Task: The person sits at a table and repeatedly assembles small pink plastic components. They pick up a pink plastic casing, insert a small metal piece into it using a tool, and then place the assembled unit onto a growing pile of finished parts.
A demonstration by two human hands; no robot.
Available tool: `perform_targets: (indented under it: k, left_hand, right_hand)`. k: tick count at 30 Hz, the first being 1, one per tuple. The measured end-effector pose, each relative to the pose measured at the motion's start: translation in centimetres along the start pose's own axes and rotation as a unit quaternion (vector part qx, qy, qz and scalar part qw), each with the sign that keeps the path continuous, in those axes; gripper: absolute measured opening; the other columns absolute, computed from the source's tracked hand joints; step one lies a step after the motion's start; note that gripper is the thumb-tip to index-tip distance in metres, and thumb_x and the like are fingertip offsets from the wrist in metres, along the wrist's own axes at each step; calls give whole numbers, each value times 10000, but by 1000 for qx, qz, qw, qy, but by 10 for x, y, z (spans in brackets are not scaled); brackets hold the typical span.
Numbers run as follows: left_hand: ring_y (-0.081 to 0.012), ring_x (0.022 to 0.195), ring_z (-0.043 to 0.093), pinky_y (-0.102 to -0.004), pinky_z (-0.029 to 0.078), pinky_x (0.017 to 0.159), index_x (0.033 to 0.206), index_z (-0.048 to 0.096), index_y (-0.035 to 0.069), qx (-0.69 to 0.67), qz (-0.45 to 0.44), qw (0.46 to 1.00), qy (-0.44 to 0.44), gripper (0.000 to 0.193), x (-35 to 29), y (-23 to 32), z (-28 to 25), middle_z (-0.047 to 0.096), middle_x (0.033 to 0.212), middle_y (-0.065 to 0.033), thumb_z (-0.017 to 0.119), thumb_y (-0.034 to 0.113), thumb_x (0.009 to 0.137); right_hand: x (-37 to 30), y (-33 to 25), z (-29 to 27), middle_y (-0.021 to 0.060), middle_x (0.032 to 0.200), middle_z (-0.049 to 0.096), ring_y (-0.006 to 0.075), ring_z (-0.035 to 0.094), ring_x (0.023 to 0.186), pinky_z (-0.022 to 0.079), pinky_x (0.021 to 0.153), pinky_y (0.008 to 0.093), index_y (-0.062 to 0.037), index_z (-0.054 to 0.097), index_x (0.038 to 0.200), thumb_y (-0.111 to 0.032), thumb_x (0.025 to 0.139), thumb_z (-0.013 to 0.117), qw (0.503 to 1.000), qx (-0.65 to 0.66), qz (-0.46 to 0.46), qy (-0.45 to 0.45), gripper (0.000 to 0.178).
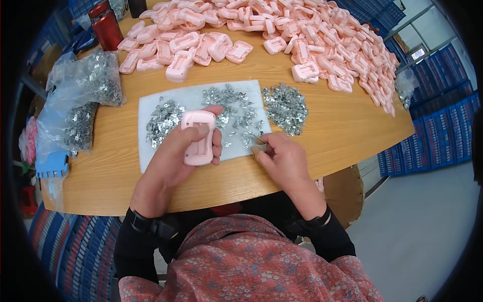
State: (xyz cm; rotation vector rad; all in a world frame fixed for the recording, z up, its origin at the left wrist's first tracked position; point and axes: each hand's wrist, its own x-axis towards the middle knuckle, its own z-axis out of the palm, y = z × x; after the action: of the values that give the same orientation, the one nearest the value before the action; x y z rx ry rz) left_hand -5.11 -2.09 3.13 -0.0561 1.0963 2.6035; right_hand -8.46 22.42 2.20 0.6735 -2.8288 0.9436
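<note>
My left hand (173,153) is wrapped round a pink plastic casing (201,146) with a battery compartment facing up, its thumb lying over the compartment. Beneath the hands lies a white foam sheet (151,108) bearing loose piles of small shiny metal clips (166,121). At the sheet's right part my right hand (284,158) is closed in a pinch near scattered clips (246,118). Something thin and small shows at its fingertips, too small to name. Another heap of metal clips (286,108) lies just right of the sheet, partly on the bare wood.
A large heap of pink casings (322,40) covers the table's far side. Clear bags of metal parts (103,78), a blue foam piece (52,165) and a red flask (105,27) stand at the left. Stacked blue trays (427,136) are at the right, beyond the wooden table's edge (352,146).
</note>
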Motion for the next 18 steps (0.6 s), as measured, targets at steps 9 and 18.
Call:
perform_targets:
  k: [9, 18]
  left_hand:
    - [-152, 786, 644, -312, 553, 684, 1325, 516, 15, 43, -85, 993, 64, 449, 6, -13, 7, 641, 895, -57, 641, 88, 901]
    - [-138, 771, 618, -280, 531, 678, 1315, 499, -31, 89, -76, 991, 67, 507, 15, -20, 8, 619, 928, -50, 669, 86, 852]
  right_hand:
    - [1, -4, 8, 78, 729, 604, 237, 627, 627, 489, 551, 339, -53, 656, 880, -70, 715, 738, 996, 57, -34, 53, 185]
    - [9, -16, 7, 50, 727, 570, 237, 582, 618, 451, 530, 356, -87, 635, 837, -98, 617, 783, 966, -43, -244, 75, 266]
